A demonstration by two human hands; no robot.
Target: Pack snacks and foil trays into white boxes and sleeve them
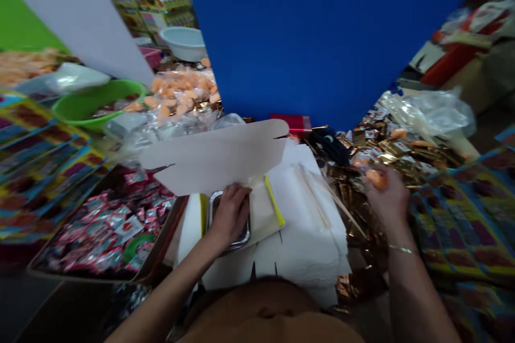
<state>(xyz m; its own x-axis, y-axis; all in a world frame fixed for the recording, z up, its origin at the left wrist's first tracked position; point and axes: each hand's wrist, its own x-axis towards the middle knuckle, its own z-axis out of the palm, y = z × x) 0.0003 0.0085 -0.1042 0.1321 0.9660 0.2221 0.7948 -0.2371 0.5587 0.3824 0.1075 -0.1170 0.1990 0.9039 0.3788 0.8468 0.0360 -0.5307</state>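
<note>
Head view, read from left to right, with the steel tray as reference. Far to the left of the steel tray, flat printed cartons lie in overlapping rows. Just left of it stands a brown tray filled with red-wrapped sweets. Behind that, further from the person, are a green bowl and a heap of bagged orange sweets.

A cardboard flap spreads above and behind the steel tray, with its long edge running left to right, and hides the tray's far end. The left hand lies palm down on the steel tray, its fingers bent together toward the far rim beneath the flap. Whether they clamp the rim or only press on it cannot be told. The steel tray's long axis runs away from the person.

Just right of the tray lie stacked white sheets. Well to the right of it spreads a heap of gold packets. The right hand hovers over that heap, its fingers closed round an orange piece.

The orange piece thus lies to the right of the steel tray and well apart from it, with the white sheets between. The left hand is the nearer to the tray, the right hand the nearer to the gold packets. A clear bag sits behind and to the right of the heap.
</note>
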